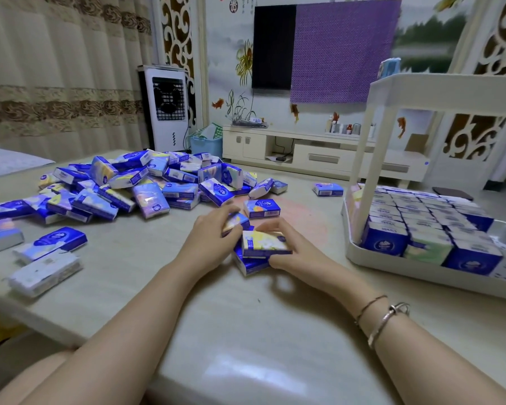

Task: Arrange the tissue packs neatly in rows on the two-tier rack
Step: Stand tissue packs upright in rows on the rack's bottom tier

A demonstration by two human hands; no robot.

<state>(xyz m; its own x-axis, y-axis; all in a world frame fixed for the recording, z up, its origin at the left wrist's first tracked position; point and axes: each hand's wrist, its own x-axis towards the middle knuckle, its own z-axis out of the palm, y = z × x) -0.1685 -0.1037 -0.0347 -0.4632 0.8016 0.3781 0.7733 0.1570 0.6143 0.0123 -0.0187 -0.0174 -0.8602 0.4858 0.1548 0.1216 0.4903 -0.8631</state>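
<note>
A small stack of blue and floral tissue packs [265,244] lies on the table in front of me. My left hand [214,238] grips the stack's left side, fingers curled over a pack. My right hand [292,252] holds the right side, fingers curled over the top pack's edge. A big loose pile of tissue packs [146,182] covers the table's far left. The white two-tier rack [421,270] stands at the right; its lower tier holds packs upright in tight rows [427,226]. The upper tier [447,92] shows only its rim, with a blue pack [389,67] poking above.
Single packs lie near the stack [262,208], at mid-table [327,189], and by the left edge [46,268]. Bare table [246,317] stretches toward me. Behind are a TV cabinet [304,153], a white air cooler [167,109] and curtains.
</note>
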